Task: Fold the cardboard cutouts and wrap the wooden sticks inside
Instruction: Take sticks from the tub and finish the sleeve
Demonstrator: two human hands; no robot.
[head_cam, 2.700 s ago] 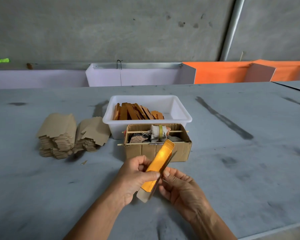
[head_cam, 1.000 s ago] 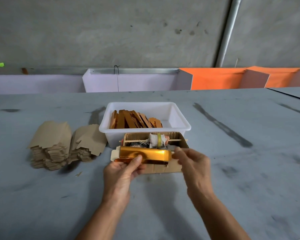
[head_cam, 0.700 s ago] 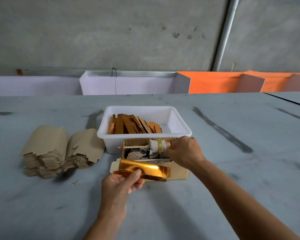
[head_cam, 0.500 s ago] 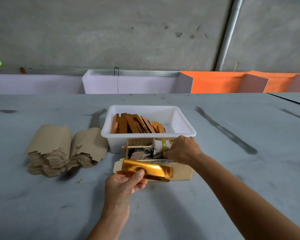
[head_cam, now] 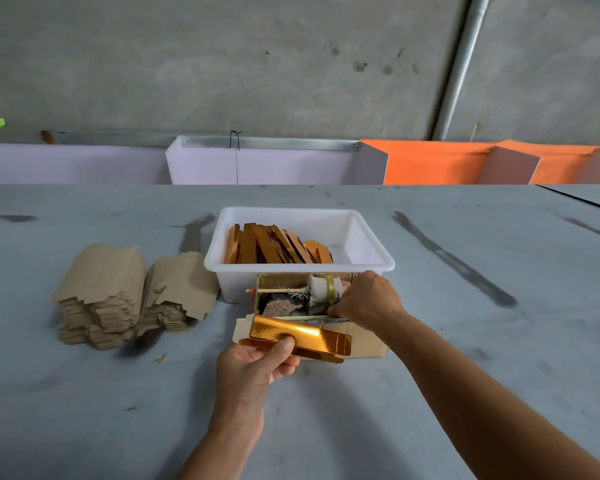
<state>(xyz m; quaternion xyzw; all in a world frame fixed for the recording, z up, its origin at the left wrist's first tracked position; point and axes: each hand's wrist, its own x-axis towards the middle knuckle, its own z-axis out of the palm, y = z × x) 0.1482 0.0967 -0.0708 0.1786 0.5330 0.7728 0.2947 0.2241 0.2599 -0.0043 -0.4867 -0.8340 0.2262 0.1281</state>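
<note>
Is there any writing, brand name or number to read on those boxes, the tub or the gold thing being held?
None can be read.
Gold foil carton in the left hand: plain, no print shows.
White plastic tub: no label in view.
Brown cardboard box: blank on the side that shows.
Stacks of brown cardboard cutouts: blank.
Tape roll in the box: too small to tell.

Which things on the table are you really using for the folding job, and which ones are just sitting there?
Part of the job:
gold cutout, held by the left hand
small cardboard box, where the right hand reaches in
stacks of brown cutouts
white tub holding gold pieces

Just lying about:
orange panels
white panel
metal pipe
</note>
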